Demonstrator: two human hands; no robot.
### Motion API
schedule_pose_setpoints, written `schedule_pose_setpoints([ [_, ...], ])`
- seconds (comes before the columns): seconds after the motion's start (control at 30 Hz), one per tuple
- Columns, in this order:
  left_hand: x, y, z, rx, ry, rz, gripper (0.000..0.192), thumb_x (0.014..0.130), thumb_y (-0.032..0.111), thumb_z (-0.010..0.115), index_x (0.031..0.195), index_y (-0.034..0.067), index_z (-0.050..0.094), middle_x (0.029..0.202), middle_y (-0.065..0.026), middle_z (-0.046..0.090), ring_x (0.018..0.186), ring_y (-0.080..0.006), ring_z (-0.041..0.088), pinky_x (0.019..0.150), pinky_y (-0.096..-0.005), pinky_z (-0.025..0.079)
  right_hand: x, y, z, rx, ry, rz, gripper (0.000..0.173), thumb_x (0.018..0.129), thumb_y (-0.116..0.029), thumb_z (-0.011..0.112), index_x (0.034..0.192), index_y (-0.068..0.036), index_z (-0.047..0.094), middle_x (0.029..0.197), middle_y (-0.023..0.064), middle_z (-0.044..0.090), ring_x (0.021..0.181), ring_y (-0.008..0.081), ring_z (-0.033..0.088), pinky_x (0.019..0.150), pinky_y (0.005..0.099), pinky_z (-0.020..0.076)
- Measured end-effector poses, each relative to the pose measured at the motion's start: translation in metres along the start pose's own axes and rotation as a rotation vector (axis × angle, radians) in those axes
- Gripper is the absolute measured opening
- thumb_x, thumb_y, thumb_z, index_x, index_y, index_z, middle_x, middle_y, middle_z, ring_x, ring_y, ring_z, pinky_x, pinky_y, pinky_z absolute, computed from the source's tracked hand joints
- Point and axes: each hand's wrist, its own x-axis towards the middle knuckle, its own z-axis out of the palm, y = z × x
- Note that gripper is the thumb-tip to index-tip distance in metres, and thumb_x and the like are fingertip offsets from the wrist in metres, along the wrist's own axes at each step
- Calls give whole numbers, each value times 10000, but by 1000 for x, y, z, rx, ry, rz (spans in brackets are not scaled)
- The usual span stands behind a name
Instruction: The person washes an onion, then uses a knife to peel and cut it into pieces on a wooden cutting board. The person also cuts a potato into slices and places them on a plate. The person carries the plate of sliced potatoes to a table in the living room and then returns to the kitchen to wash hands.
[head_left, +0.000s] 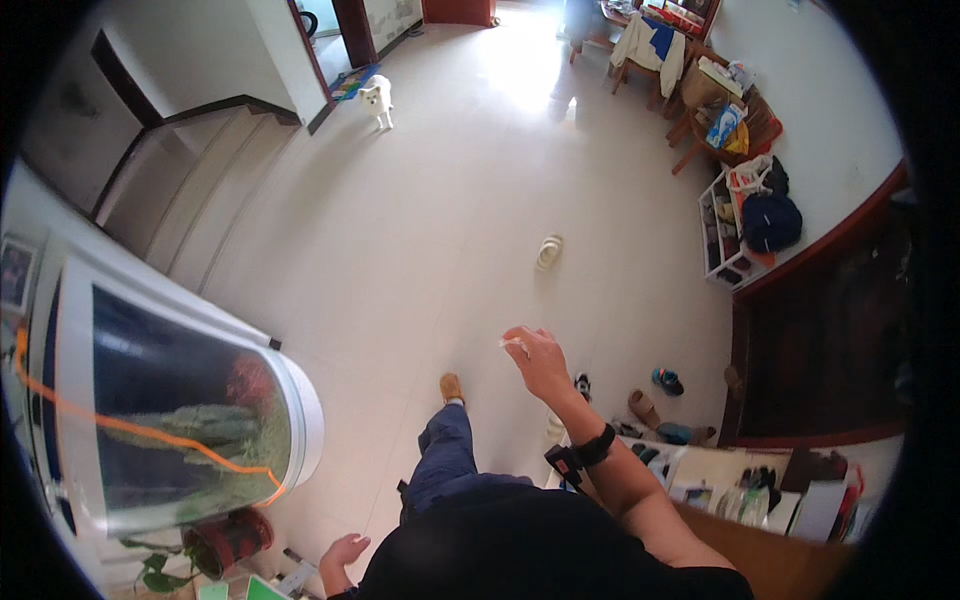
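My right hand (538, 361) is raised over the pale floor, its fingers closed on a small white piece of material (514, 343) that looks like tissue. A black strap with a small device (577, 456) is around my right forearm. Low in the view, my left hand (345, 551) hangs beside my body; its palm is partly hidden, and I cannot tell whether it holds anything. One foot in a tan slipper (451, 387) shows ahead of my dark trousers.
A fish tank (304, 420) and a potted plant (229, 540) stand at left. A white dog (376, 97) stands near a doorway mat. One pale sandal (549, 253) lies ahead. Several shoes (643, 407), a shoe rack (712, 232) and laden chairs (686, 154) are at right; steps (217, 180) rise at left.
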Motion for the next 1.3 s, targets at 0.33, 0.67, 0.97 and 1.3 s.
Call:
schedule_pose_setpoints([
  [0.33,303,332,-337,204,304,447,566,933,417,615,1327,14,571,1251,-247,630,1152,-413,600,990,-493,485,247,115,-56,0,149,286,151,874,-33,636,1020,-33,673,902,176,695,796,322,678,733,386,541],
  [0.67,440,660,-509,-268,398,584,469,979,387,564,1280,30,604,1217,-212,658,1144,-363,622,992,-451,489,565,287,-81,161,-17,487,142,815,-27,676,930,-25,593,709,22,598,626,103,558,576,292,463],
  [0.97,545,678,-500,-407,-31,203,490,952,411,605,1265,34,619,1153,-216,684,1096,-378,644,950,-448,514,897,315,5,-156,-455,206,189,788,-71,666,960,-44,593,747,90,610,675,228,585,643,364,479],
  [1.3,821,790,-628,-539,93,194,401,946,350,620,1204,42,624,1124,-161,695,1035,-327,669,896,-429,527,1132,428,207,-407,-726,173,206,741,-36,611,945,-64,610,863,144,646,849,357,628,730,425,496],
])
